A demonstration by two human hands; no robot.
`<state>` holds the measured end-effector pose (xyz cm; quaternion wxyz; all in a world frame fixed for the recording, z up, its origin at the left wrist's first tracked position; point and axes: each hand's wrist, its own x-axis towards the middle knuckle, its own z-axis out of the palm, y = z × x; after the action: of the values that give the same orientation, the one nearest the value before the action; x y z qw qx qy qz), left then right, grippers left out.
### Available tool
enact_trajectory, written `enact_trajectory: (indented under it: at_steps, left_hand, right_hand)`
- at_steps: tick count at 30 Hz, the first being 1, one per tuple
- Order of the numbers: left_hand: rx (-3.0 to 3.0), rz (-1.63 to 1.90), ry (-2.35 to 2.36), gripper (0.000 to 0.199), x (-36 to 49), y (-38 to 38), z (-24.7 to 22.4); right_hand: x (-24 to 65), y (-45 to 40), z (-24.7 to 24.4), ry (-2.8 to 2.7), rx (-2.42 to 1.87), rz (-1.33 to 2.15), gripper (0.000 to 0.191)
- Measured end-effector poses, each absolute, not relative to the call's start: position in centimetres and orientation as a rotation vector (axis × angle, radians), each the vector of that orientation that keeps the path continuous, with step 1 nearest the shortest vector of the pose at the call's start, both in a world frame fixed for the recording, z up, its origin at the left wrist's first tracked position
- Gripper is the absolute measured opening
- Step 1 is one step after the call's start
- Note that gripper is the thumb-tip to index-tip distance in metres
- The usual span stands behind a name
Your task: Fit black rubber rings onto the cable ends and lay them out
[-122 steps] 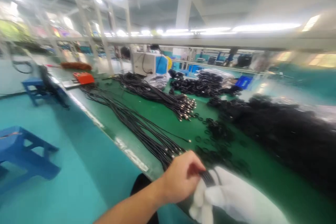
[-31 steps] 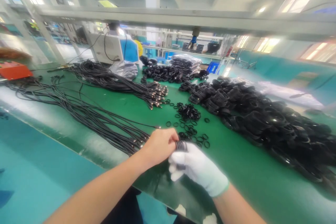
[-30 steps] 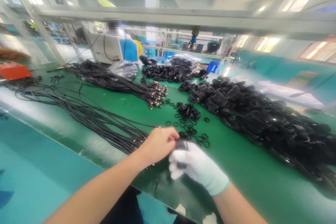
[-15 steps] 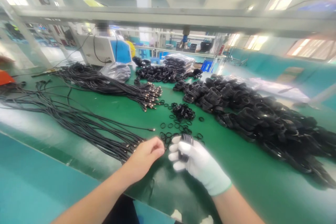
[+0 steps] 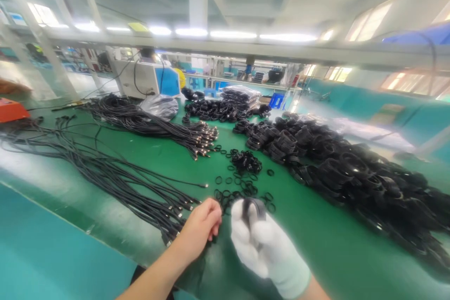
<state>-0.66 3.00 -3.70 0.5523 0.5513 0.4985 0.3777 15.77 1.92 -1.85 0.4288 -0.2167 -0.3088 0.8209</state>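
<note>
Gripping a coil (image 5: 259,207), right hand (image 5: 263,243) is facing the loosely fisted left hand (image 5: 202,224); a bag (image 5: 161,107) is lying behind cables (image 5: 151,127), table (image 5: 316,241) spreading rightward.

The cables (image 5: 147,127) look like matt plastic, their tips (image 5: 204,139) shiny metal, the tabletop (image 5: 316,248) glossy.

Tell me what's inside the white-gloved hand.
Part of a black coil shows at the top of the right hand; the rest is covered by the grip and can't be seen.
</note>
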Motion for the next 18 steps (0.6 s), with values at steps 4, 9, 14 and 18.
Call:
enact_trajectory:
  at_steps: [4, 9, 14, 18]
  left_hand:
    - [1.069, 0.942, 1.012, 0.019, -1.4, 2.7, -2.2]
    - [1.026, 0.92, 0.942, 0.02, 0.1, 2.2, -1.6]
    - [1.184, 0.96, 1.05, 0.023, 0.8, 2.3, -2.5]
    - [0.942, 0.969, 0.771, 0.026, -0.3, 2.1, -1.2]
  right_hand:
    - [15.6, 2.2, -0.8, -0.871, -0.865, 1.716, 0.039]
    - [14.0, 2.7, -1.5, -1.037, -1.113, 1.439, 0.04]
    - [14.3, 2.3, -2.3, -0.719, -0.819, 1.8, 0.031]
    - [15.3, 2.3, -1.9, -0.724, -0.514, 2.123, 0.04]
